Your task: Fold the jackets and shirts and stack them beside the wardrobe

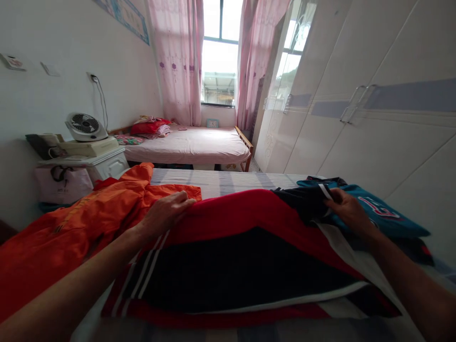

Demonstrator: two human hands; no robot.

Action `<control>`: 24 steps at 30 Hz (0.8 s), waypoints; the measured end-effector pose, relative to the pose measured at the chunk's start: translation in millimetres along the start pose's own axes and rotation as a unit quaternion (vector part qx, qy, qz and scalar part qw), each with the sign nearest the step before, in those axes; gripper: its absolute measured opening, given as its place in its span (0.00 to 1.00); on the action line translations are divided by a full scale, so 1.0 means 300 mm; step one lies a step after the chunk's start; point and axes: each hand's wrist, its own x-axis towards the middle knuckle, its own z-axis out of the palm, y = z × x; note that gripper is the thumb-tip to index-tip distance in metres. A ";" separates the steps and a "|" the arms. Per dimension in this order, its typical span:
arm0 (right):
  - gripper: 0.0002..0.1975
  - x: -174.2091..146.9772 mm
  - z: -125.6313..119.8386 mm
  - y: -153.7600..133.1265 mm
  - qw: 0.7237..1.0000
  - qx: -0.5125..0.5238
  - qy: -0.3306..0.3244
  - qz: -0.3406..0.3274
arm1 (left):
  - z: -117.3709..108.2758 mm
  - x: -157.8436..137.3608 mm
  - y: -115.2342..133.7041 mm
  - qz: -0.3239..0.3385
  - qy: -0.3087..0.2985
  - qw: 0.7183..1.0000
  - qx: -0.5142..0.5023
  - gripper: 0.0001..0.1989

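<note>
Your red-and-black garment [249,270]: smooth, matt cloth
Orange garment [114,213] on your left: wrinkled cloth
Wardrobe doors [342,61] on your right: smooth, glossy panels
Door handles [348,105]: shiny metal, as you see them
Fan [85,126]: smooth plastic
Bed frame [244,137]: wood
Curtains [178,47]: thin cloth

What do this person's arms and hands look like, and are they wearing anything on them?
The left arm and right arm show no sleeves. The left hand and right hand are gloveless, and no watch shows.

A red-and-black garment [245,256] with white stripes lies spread across the blue-and-white bedsheet [228,179].
</note>
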 end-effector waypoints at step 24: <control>0.21 -0.083 -0.090 -0.042 0.982 -0.164 -0.061 0.076 | -0.007 -0.168 -0.018 -0.205 -0.048 0.974 -0.083 0.24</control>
